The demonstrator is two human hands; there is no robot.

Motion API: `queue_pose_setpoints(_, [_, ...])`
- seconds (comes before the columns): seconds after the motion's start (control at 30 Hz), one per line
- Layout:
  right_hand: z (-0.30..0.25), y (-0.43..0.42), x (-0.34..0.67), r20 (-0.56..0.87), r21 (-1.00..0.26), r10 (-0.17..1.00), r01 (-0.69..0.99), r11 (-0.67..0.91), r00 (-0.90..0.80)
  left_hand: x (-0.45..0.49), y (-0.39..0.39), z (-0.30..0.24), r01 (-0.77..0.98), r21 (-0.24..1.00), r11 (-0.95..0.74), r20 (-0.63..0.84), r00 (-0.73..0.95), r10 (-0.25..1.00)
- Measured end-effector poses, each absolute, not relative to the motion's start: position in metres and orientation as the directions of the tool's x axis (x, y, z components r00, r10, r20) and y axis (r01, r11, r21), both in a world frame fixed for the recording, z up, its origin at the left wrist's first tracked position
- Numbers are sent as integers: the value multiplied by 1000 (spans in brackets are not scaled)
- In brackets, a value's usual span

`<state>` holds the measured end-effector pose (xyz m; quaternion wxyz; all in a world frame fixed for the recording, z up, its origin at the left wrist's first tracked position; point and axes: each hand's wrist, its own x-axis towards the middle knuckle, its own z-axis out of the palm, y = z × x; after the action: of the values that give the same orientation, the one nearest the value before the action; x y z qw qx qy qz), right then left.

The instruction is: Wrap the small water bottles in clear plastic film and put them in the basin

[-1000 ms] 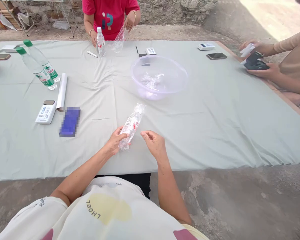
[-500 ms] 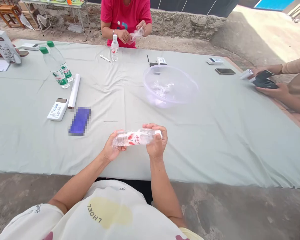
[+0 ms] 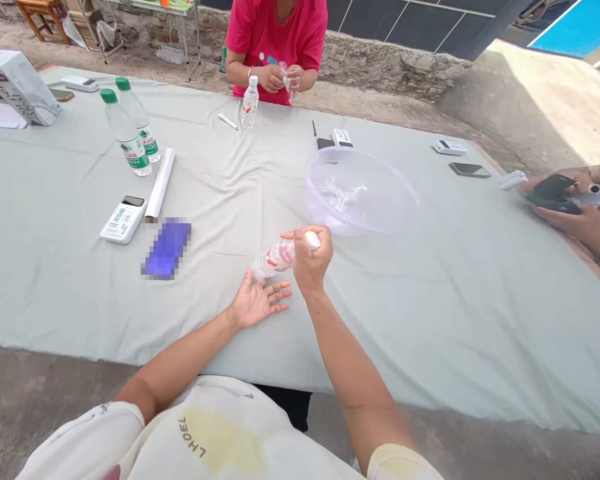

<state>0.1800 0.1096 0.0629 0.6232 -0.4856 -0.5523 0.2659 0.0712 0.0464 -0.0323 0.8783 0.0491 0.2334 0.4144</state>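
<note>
Your left hand (image 3: 261,301), fingers apart, lies at the base of a bottle (image 3: 276,257) tilted over the worktop (image 3: 430,327); your right hand (image 3: 311,263) has its fingers clamped round the upper end.
A loosened right grip could drop it. Wrinkled cloth (image 3: 55,280) covers the worktop; beyond are a basin (image 3: 336,223), a co-worker (image 3: 280,37) and a stone wall (image 3: 380,79).

"LHOEL" on white shirt (image 3: 225,433); lettering on green bottle labels (image 3: 135,155), box (image 3: 24,88) unclear.
</note>
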Motion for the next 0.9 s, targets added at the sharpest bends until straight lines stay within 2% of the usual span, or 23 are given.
queue_pose_setpoints(0.2, [56, 240, 168, 517, -853, 817, 232, 467, 255, 74, 28, -47, -707, 337, 622, -362, 512, 779])
queue_pose_setpoints(0.33, [50, 314, 155, 503, -849, 823, 329, 414, 263, 73, 23, -51, -702, 358, 616, -323, 526, 787])
queue_pose_setpoints(0.47, [45, 361, 144, 437, -848, 879, 411, 334, 188, 73, 24, -50, -694, 370, 618, -320, 529, 786])
queue_pose_setpoints(0.73, [66, 377, 153, 253, -774, 967, 605, 186, 26, 72, 28, -47, -670, 395, 629, -316, 544, 778])
queue_pose_setpoints(0.8, [74, 369, 160, 252, -739, 967, 642, 206, -20, 71, 28, -47, -660, 407, 631, -316, 547, 775])
queue_pose_setpoints(0.9, [88, 356, 180, 334, -688, 939, 659, 304, -83, 70, 28, -46, -653, 425, 627, -312, 544, 779])
